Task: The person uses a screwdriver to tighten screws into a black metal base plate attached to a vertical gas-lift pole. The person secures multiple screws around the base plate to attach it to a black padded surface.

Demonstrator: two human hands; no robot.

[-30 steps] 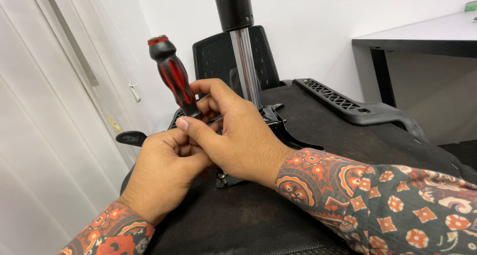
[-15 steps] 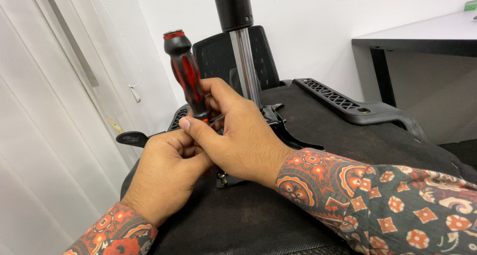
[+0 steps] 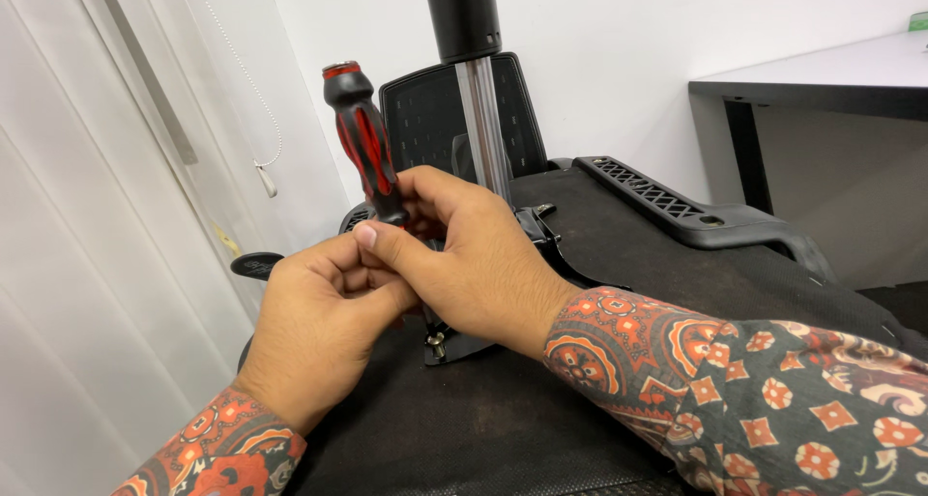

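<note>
A black and red screwdriver stands nearly upright over the underside of an overturned black office chair. My right hand grips the lower part of its handle with thumb and fingers. My left hand is curled below it, touching the right thumb; the screwdriver's shaft and tip are hidden between the hands. Under the hands sits the black metal seat mechanism, with a screw head showing. The chair's gas-lift column rises just behind my right hand.
A black armrest lies to the right on the chair bottom. A mesh chair back stands behind the column. A grey desk is at the right, a white wall and blind cord at the left. A black lever knob pokes out left.
The screwdriver handle has swung from leaning left to nearly upright and shifted right. Both hands have stayed in place on the mechanism.
</note>
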